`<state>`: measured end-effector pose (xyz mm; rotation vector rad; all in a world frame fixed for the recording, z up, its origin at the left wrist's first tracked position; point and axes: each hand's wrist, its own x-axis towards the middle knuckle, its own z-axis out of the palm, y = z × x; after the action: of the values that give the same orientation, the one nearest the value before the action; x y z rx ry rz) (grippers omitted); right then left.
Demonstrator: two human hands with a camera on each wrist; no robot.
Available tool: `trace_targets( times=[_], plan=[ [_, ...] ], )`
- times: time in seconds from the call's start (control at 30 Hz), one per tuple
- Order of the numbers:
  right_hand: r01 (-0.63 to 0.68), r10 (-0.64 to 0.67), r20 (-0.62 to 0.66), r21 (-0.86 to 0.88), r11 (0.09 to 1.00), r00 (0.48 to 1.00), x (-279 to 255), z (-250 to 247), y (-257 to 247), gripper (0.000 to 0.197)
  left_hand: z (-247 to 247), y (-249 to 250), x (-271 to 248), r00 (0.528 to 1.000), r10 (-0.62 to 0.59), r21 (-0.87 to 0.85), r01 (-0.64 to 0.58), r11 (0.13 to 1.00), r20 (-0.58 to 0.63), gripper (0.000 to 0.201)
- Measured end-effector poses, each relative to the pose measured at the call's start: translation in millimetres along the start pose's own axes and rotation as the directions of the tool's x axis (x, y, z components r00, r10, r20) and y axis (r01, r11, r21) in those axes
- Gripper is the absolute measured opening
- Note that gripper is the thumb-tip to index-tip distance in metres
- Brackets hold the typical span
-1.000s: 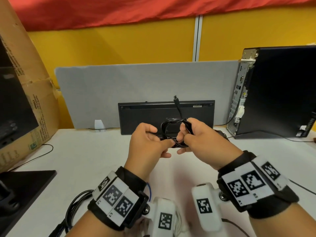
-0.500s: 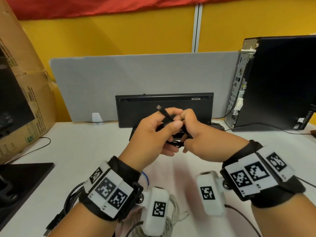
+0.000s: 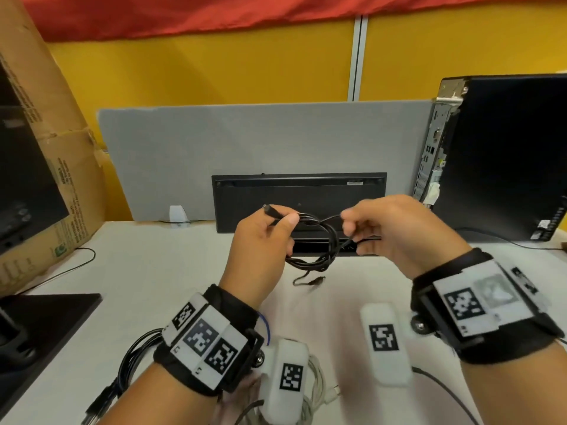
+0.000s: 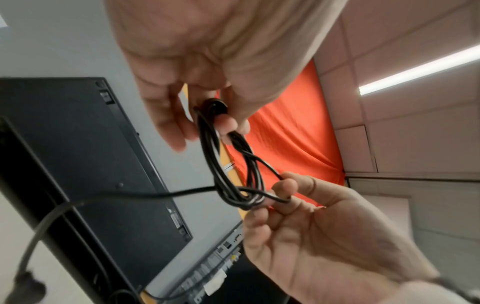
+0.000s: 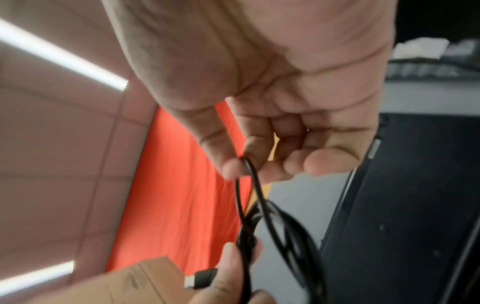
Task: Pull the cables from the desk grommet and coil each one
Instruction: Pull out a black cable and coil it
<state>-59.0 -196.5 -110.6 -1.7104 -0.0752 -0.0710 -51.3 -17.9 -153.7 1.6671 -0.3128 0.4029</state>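
Pinching the thin black rubber-sheathed cable (image 3: 319, 246), light and springy, left hand (image 3: 260, 240) clamps its gathered loops while right hand (image 3: 395, 234) fingers (image 5: 231, 166) nip one loose strand.

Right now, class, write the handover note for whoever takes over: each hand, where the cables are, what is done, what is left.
Left hand grips the black cable coil, one plug sticking out past the thumb.
Right hand pinches a strand of the same cable.
The loose tail end hangs below the coil.
Done: a black bundle and a white bundle lie on the desk.
Left: wrap in the tail and set the coil down.
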Motion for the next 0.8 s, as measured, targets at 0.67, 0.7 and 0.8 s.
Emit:
trace_targets(
  times=[0.67, 0.7, 0.8],
  plan=[
    [0.311, -0.501, 0.001, -0.785, 0.536, 0.865, -0.6, -28.6, 1.7, 0.013, -18.9, 4.6, 8.9, 0.971, -0.102, -0.095, 0.083, 0.992, -0.214, 0.014],
    [0.309, -0.539, -0.005, -0.816, 0.489, 0.842, 1.4, -25.7, 4.7, 0.013, -17.6, 7.9, 8.1, 0.973, -0.157, -0.191, 0.123, 0.974, -0.170, 0.013],
    [0.353, -0.620, -0.017, -0.811, 0.468, 0.784, 4.7, -16.4, 9.9, 0.011, -11.4, 16.5, 3.1, 0.972, -0.234, -0.425, 0.205, 0.882, -0.018, 0.012]
  ],
)
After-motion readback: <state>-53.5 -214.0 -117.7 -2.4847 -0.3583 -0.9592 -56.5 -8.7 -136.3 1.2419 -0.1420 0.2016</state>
